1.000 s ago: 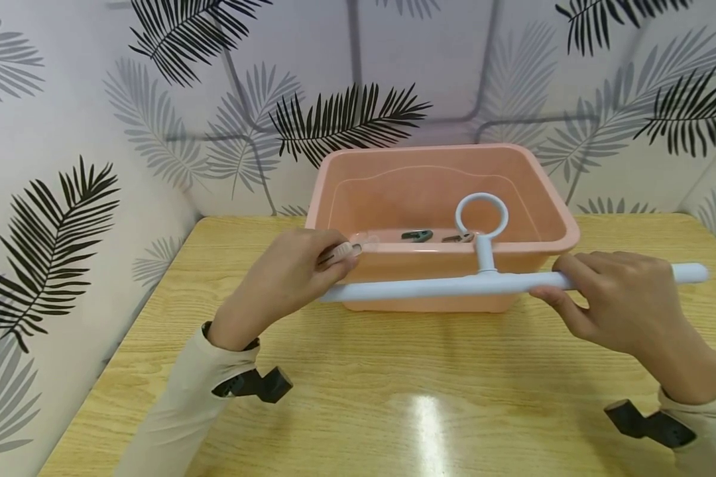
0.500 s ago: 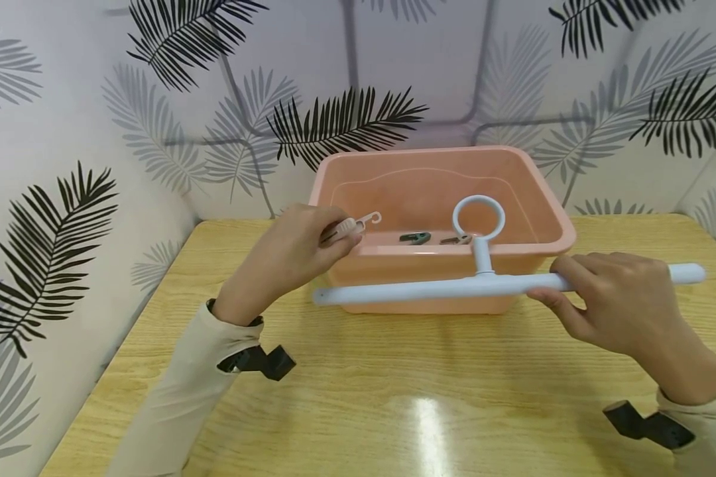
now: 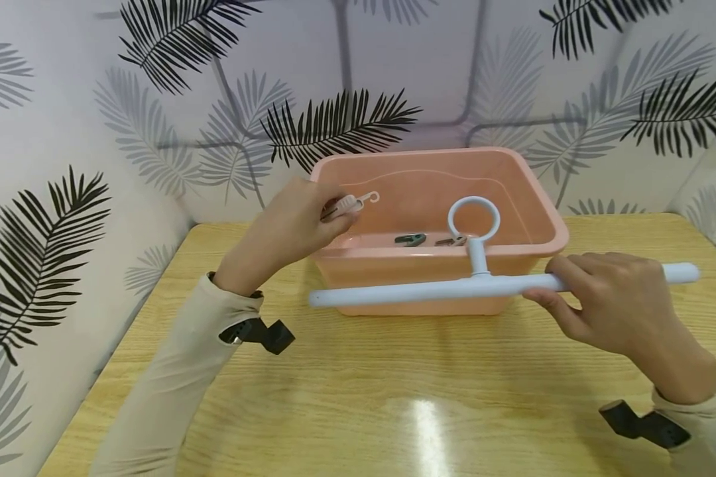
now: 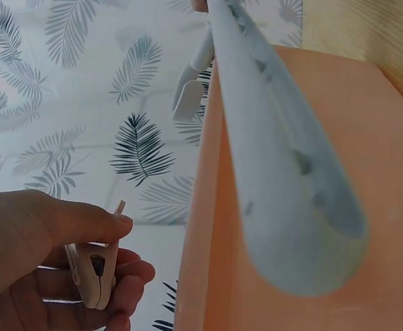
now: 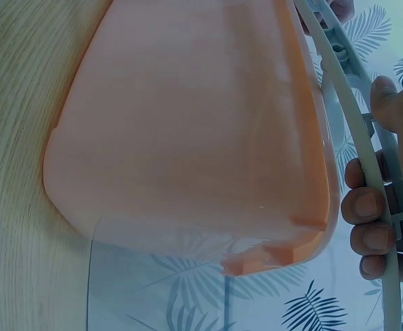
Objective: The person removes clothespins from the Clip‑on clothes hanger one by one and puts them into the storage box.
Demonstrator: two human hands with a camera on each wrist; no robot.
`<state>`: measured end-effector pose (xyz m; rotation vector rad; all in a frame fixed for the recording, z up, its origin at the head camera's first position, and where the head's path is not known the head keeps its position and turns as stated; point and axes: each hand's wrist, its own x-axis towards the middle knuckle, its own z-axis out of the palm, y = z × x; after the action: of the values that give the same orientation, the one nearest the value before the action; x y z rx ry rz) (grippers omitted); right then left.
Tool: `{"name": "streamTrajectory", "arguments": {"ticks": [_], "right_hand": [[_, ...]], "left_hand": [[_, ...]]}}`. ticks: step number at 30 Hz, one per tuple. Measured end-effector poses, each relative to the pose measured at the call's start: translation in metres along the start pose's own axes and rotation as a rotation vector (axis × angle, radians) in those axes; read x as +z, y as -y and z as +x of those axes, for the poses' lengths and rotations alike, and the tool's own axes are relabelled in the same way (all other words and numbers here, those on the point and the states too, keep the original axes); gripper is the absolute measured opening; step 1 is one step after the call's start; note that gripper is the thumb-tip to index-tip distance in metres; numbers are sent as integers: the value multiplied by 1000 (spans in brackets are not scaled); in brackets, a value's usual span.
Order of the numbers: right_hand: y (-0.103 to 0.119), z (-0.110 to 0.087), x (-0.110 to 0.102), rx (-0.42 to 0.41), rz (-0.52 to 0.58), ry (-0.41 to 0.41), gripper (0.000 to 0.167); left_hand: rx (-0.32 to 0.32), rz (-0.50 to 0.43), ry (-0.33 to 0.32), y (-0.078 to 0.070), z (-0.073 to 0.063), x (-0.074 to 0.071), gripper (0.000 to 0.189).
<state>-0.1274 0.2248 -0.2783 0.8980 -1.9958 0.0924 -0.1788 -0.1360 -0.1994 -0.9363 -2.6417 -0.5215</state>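
Note:
My left hand (image 3: 292,222) pinches a beige clothespin (image 3: 345,207) with a small white hook at its end, over the left front corner of the basin. The left wrist view shows this clothespin (image 4: 94,276) between thumb and curled fingers. My right hand (image 3: 617,301) grips a pale blue hanger bar (image 3: 417,291) near its right end. A ring on a short stem stands up from the bar's middle. The bar runs level in front of the basin, and its left end is free. From the right wrist, the bar's underside (image 5: 339,52) looks hollow, with small fittings along it.
A pink plastic basin (image 3: 441,252) stands on the wooden table (image 3: 358,391) behind the bar. Inside lie a dark green clothespin (image 3: 410,239) and a brownish one (image 3: 450,242). A wall with leaf-patterned covering (image 3: 406,59) rises directly behind the table.
My left hand has risen from the basin's front rim with the clothespin, whose hook now shows clearly. The bar's left end has come into full view. The right hand has barely moved.

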Motion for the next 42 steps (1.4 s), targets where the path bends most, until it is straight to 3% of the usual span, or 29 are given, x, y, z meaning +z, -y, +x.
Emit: {"name": "streamTrajectory", "arguments": {"ticks": [8, 19, 32, 42], "right_hand": [[-2, -1, 0, 8, -2, 8, 59], [-4, -3, -2, 13, -3, 15, 59], [-5, -2, -2, 8, -7, 6, 59], [-6, -2, -3, 14, -3, 9, 58]], "left_hand": [[-35, 18, 7, 9, 17, -8, 26], [-64, 52, 72, 19, 43, 1, 35], [-111, 61, 105, 33, 54, 14, 32], [-160, 26, 181, 36, 56, 17, 21]]}}
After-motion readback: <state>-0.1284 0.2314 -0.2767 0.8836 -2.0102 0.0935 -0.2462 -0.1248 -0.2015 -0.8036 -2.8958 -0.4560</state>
